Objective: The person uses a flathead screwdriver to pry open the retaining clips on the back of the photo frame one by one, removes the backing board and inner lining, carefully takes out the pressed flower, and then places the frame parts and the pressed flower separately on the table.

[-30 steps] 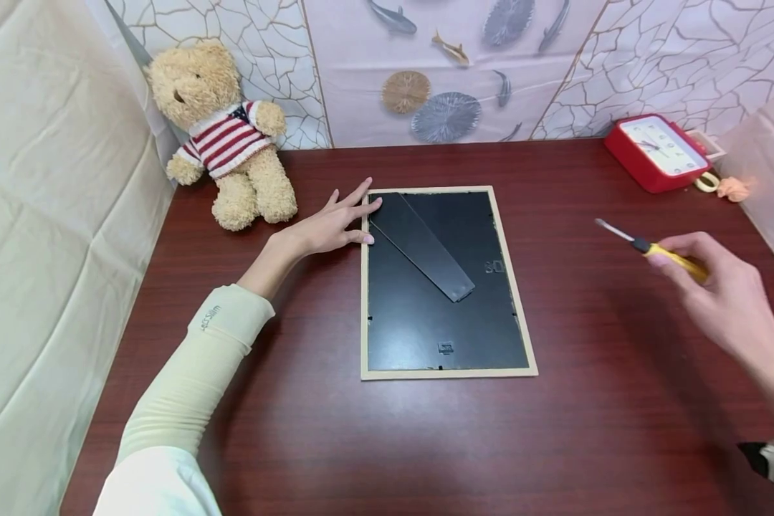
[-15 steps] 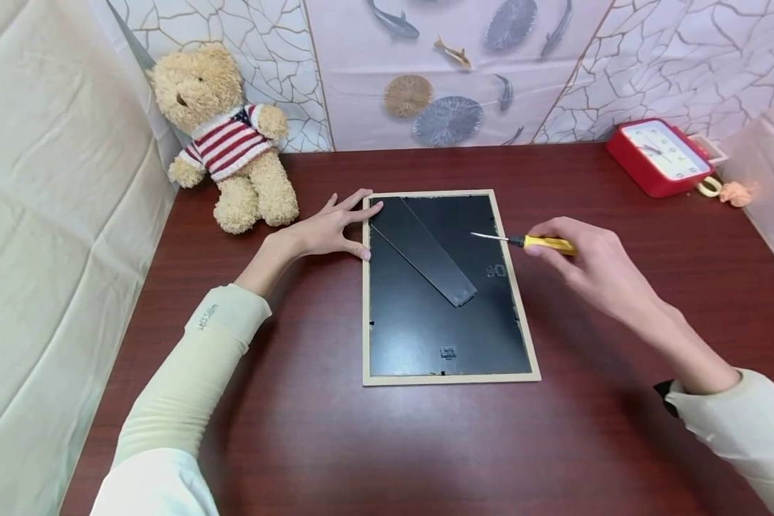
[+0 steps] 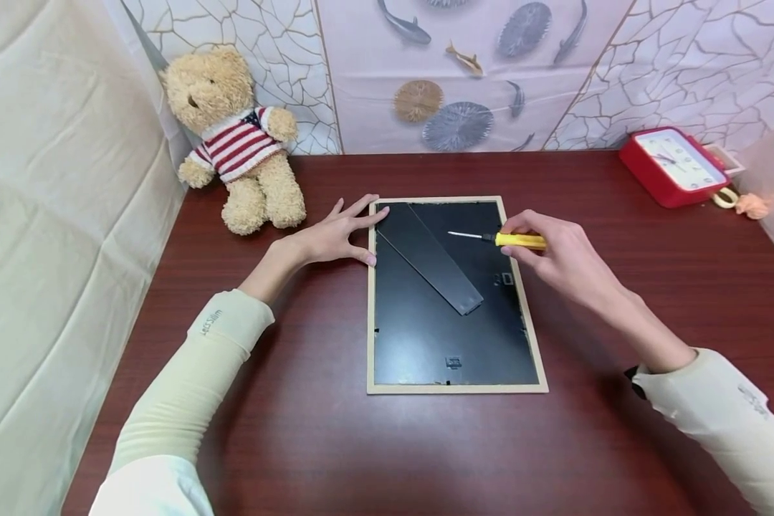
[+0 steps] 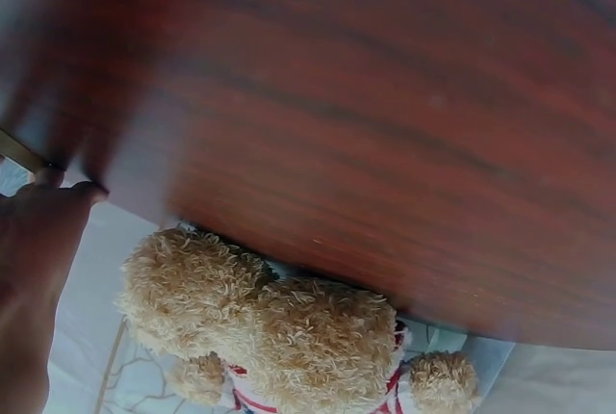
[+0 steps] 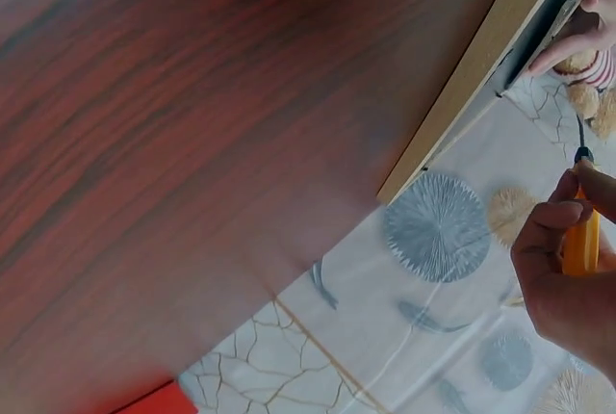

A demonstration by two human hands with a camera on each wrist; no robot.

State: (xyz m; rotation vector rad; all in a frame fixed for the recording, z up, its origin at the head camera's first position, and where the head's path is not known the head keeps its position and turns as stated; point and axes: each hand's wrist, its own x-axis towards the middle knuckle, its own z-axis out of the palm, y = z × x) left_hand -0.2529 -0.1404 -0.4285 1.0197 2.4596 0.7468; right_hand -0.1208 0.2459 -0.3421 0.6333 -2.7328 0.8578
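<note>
A photo frame lies back side up on the table, with a pale wooden border, black backing and a slanted black stand leg. At its upper left edge rests my left hand, fingers spread, fingertips touching the border and backing. My right hand grips a screwdriver by its yellow handle above the frame's right side. The metal shaft points left over the backing, its tip apart from the stand leg. In the right wrist view the screwdriver sits between thumb and curled fingers.
A teddy bear in a striped sweater sits at the back left against the wall. Toward the back right stands a red alarm clock, with a small orange item beside it. Cloth-covered walls bound the dark wooden table.
My right hand has carried the screwdriver leftward from the right side of the table to over the frame. The left hand stays at the frame's edge, its thumb slightly lower. The view has shifted slightly.
</note>
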